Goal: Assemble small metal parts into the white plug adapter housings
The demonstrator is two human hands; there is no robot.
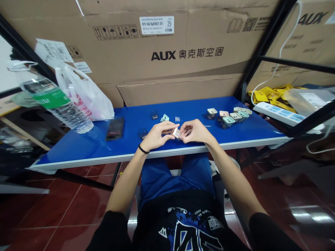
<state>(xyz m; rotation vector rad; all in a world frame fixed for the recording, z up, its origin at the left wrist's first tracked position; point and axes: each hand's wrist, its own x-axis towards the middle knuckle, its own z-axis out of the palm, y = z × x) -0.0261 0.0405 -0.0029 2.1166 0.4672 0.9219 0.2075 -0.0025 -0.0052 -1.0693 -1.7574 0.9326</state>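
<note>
The head view looks forward and down from above the near edge of the blue table, fairly close.

Out past the left hand and right hand, I can make out "AUX 奥克斯空调" on the big carton, with "KFR-46G/BpR3AES1 (B1)" and "25" on its white label; handling signs, an umbrella among them, run left of that. Beyond the right hand another carton says "AUX". Left of the left hand, the bag's red print is unclear to me
</note>
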